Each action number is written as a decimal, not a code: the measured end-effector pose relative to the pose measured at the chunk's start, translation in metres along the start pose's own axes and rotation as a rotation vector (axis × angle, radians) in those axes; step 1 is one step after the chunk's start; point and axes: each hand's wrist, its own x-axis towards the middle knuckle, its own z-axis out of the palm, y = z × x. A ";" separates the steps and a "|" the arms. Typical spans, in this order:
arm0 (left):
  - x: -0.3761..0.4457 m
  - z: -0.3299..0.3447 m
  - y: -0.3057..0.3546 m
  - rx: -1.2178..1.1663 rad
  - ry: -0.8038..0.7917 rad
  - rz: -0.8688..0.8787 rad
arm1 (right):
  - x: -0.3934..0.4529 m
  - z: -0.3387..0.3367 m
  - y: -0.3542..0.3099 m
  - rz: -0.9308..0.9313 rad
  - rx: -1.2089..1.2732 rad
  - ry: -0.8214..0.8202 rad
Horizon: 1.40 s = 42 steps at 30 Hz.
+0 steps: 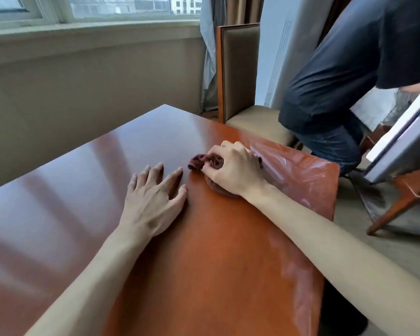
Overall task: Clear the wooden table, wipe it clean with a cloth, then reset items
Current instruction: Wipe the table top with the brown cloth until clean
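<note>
Since nothing's left on the bench (83,190), this looks like the wiping step: right hand (230,168) bunches the cloth (199,161) near the far edge, left hand (153,197) rests flat, fingers spread, so next it probably needs long passes across.

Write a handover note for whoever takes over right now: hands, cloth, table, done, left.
Left hand: open, fingers spread flat on the wooden table.
Right hand: grips the bunched dark cloth, pressed to the tabletop near the far right corner.
Done: no items show on the tabletop; wiping is under way.
Left: finish wiping, then reset items; none are in view. A chair stands past the far corner.
</note>
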 end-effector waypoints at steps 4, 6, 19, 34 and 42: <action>0.002 0.005 -0.002 0.013 0.031 -0.013 | 0.099 0.037 0.035 0.147 -0.069 0.062; 0.002 0.005 -0.002 0.011 0.026 -0.014 | 0.136 0.046 0.046 0.227 -0.083 0.076; -0.005 -0.005 0.004 0.010 -0.033 -0.013 | -0.103 -0.033 -0.043 -0.002 -0.071 0.006; 0.002 0.005 -0.001 0.008 0.022 -0.032 | 0.128 0.047 0.035 0.159 -0.144 0.043; -0.002 -0.002 0.004 0.016 -0.005 -0.042 | 0.110 0.039 0.022 0.167 -0.153 0.028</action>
